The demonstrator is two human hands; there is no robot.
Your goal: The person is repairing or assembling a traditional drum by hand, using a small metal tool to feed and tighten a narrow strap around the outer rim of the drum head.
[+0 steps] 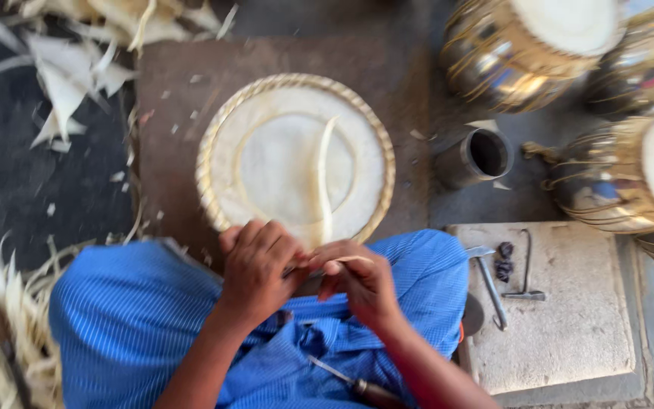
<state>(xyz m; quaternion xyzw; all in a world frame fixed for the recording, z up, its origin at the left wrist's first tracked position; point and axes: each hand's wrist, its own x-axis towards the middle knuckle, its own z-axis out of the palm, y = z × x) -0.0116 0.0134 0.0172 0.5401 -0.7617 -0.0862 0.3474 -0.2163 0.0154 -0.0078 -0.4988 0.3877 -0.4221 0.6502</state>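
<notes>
A round pale hide drumhead (266, 163) with a braided straw-coloured rim lies on a brown mat in front of my knees. A thin curled strip of hide (322, 178) rises from its near edge across the face. My left hand (257, 266) is closed at the near rim, gripping a small tool I can barely see. Just right of it, my right hand (359, 282) pinches the lower end of the strip. The two hands almost touch. My legs in blue striped cloth (130, 318) fill the foreground.
Shiny metal drums (509, 60) with pale heads stand at the top right. A dark cylindrical cup (478, 157) sits beside the mat. A stone slab (569, 310) at right bears metal tools. Hide scraps (70, 76) litter the left, and another tool (357, 386) lies in my lap.
</notes>
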